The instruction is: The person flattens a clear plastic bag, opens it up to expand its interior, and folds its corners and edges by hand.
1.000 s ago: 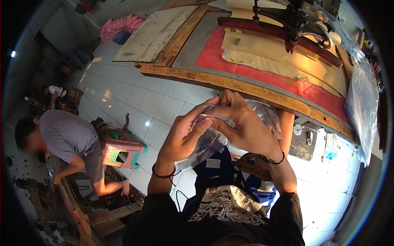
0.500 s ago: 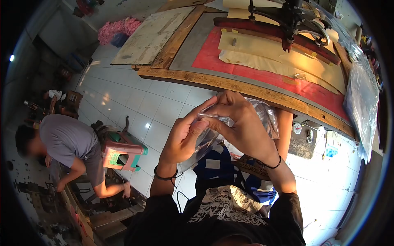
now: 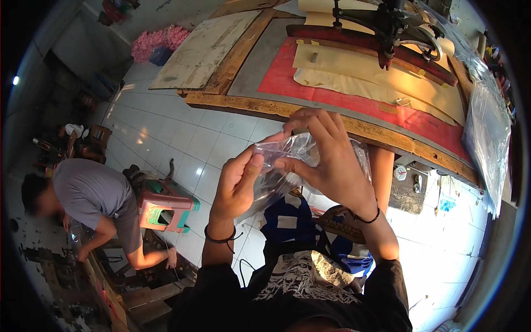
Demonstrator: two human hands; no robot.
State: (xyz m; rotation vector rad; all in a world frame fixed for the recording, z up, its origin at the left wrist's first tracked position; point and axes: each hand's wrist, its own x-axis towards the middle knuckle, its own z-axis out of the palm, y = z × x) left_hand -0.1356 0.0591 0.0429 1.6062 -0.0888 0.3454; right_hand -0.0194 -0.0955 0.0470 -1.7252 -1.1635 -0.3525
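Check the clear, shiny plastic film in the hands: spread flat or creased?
Creased, not spread flat: the clear, shiny plastic film shows folds and uneven glints between the left hand and right hand.

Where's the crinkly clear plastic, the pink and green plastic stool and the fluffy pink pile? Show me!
Crinkly clear plastic [image 3: 275, 183]: head view, its see-through part.
Pink and green plastic stool [image 3: 156, 203]: head view, its pink part.
Fluffy pink pile [image 3: 159, 42]: head view, its middle.
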